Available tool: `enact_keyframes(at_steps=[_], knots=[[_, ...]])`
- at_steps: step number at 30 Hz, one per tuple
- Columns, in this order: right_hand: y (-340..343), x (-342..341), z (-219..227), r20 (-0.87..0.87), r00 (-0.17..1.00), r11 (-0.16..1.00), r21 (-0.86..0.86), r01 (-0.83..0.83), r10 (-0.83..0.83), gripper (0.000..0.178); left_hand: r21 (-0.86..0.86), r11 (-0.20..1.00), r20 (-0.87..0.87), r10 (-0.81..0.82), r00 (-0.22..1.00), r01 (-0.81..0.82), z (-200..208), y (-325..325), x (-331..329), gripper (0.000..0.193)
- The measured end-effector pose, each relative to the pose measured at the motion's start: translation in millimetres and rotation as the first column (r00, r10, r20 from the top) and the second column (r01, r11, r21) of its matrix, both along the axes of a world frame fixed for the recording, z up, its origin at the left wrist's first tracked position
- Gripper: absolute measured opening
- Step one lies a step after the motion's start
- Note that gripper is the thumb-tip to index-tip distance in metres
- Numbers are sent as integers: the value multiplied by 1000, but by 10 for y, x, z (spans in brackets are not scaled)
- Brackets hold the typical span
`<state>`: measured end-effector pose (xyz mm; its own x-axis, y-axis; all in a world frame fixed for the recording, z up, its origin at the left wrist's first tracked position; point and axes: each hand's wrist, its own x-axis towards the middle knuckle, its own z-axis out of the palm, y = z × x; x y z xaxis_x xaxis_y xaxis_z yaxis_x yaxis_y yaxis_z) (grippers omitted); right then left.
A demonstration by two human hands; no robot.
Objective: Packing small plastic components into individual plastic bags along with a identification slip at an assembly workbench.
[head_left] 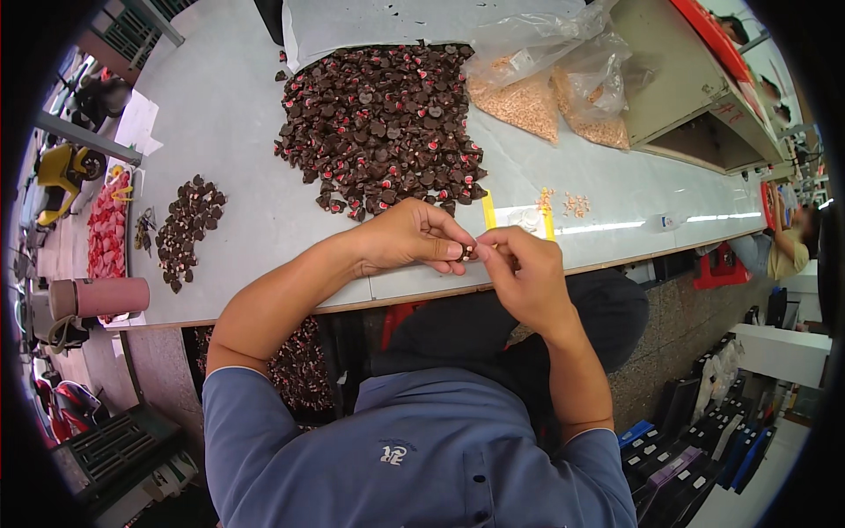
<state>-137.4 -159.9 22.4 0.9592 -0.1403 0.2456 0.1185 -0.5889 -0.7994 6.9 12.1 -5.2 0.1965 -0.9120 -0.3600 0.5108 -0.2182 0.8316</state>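
My left hand [414,239] is closed around a small dark brown piece [467,253] with pale spots, held between thumb and fingers above the table's front edge. Pressed against that piece are the pinched fingertips of my right hand [526,268]; whatever they hold is too small to make out. Just beyond my hands spreads a large heap of small dark brown pieces [378,123], some showing red and white faces. To the left lies a smaller pile of dark pieces with pale bits [189,227]. A few tiny orange bits [576,205] lie right of my hands.
Two clear bags of tan bits [519,101] lie at the back right, beside a metal cabinet [704,97]. Yellow strips [489,211] mark the table near my right hand. At the left edge are a pink cup [110,297] and red packets [107,229].
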Motion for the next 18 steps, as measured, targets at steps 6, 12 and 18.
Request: enact_keyframes(at_steps=[6, 12, 18], knots=[[1, 51, 57, -225, 973, 985, 172, -22, 61, 15, -15, 1000, 13, -27, 1000, 27, -20, 6, 17, 26], [53, 36, -13, -265, 961, 928, 371, 25, 80, 14, -8, 1000, 2, -20, 1000, 20, -29, 12, 11, 25], [-160, -130, -58, -23, 938, 741, 606, 288, -345, 11, 20, 999, -1, 43, 999, -43, 1, -14, -1, 23]])
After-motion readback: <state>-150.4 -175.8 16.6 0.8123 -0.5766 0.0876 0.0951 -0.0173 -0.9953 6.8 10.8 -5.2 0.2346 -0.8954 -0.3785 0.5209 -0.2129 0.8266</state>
